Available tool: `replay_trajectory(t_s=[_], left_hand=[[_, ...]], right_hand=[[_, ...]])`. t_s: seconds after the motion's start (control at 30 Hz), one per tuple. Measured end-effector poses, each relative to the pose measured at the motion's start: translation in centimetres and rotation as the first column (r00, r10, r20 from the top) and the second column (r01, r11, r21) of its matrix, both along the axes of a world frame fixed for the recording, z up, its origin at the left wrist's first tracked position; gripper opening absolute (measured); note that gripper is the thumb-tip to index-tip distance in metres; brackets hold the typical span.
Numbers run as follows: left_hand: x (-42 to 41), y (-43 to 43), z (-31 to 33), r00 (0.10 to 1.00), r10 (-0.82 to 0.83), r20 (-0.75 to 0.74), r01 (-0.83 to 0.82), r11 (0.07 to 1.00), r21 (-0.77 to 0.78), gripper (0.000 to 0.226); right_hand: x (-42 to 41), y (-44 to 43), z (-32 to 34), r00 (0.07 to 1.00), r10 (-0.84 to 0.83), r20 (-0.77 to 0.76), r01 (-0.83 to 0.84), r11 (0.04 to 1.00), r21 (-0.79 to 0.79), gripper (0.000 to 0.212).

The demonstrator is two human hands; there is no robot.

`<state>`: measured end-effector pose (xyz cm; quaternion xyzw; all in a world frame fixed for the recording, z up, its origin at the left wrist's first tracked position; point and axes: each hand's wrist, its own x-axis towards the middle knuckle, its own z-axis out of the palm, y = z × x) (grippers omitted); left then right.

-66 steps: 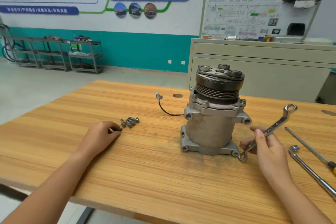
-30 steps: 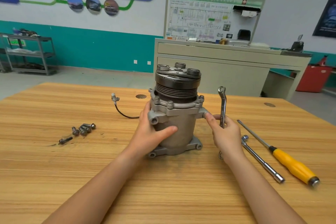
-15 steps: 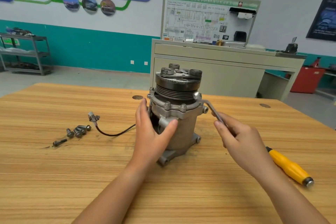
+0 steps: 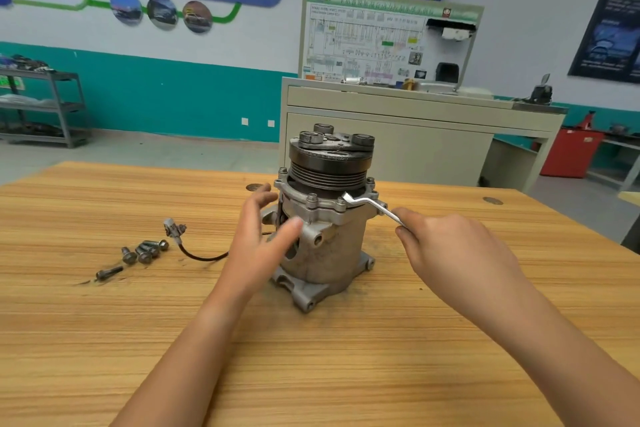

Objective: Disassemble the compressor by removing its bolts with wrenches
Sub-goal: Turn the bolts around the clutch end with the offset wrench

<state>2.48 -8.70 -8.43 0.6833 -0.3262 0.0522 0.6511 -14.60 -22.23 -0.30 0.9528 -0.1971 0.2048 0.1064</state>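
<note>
Surface: light wooden table with streaked grain [image 4: 104,340]; two small dark round marks [image 4: 254,187] near far edge.
Centre: grey cast-metal compressor with black grooved pulley [image 4: 325,253], upright on footed base.
Left of it: black cable with grey plug [image 4: 172,228], curving over the wood toward that base.
Further left: cluster of grey loose bolts [image 4: 145,251], touching one another.
Front-left: single dark bolt [image 4: 109,272], flat, just apart from the cluster.
</note>
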Motion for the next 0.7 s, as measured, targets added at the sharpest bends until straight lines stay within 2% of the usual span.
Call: replay_trajectory(t_s=[0.07, 0.1, 0.17, 0.23, 0.33, 0.43, 0.57, 0.7], left_hand=[[1.2, -0.2, 0.4, 0.986, 0.127, -0.104, -0.14, 0.982, -0.123, 0.021], [2.1, -0.4, 0.5, 0.967, 0.18, -0.181, -0.208, 0.966, -0.152, 0.017], [3.9, -0.9, 1.0, 0.92, 0.2, -0.337, -0.244, 0.965, -0.094, 0.028], [5.3, -1.5, 1.1, 0.893, 0.146, -0.426, -0.16, 0.987, 0.002, 0.03], [6.0, -2.4, 0.7, 0.915, 0.079, -0.395, -0.027, 0.991, 0.135, 0.027], [6.0, -2.6, -0.1, 0.927, 0.069, -0.368, -0.041, 0.996, 0.082, 0.033], [6.0, -2.5, -0.5, 0.933, 0.145, -0.328, -0.123, 0.989, 0.088, 0.031], [6.4, -2.1, -0.5, 0.892, 0.06, -0.448, -0.07, 0.998, -0.007, 0.026]], right_hand=[[0.1, 0.6, 0.7, 0.998, -0.013, -0.055, 0.009, 0.997, -0.081, 0.031], [0.2, 0.9, 1.0, 0.997, -0.028, -0.079, 0.017, 0.992, -0.127, 0.032], [0.2, 1.6, 1.6, 0.99, -0.056, -0.133, 0.028, 0.978, -0.207, 0.04], [0.3, 2.1, 2.2, 0.976, -0.065, -0.207, 0.012, 0.968, -0.249, 0.05], [0.3, 2.3, 2.8, 0.961, -0.073, -0.268, -0.006, 0.959, -0.284, 0.051], [0.3, 2.1, 2.8, 0.956, -0.081, -0.281, -0.002, 0.959, -0.282, 0.053], [0.3, 1.8, 2.6, 0.964, -0.092, -0.25, 0.018, 0.959, -0.284, 0.055], [0.3, 1.8, 2.8, 0.972, -0.093, -0.216, 0.027, 0.956, -0.292, 0.055]])
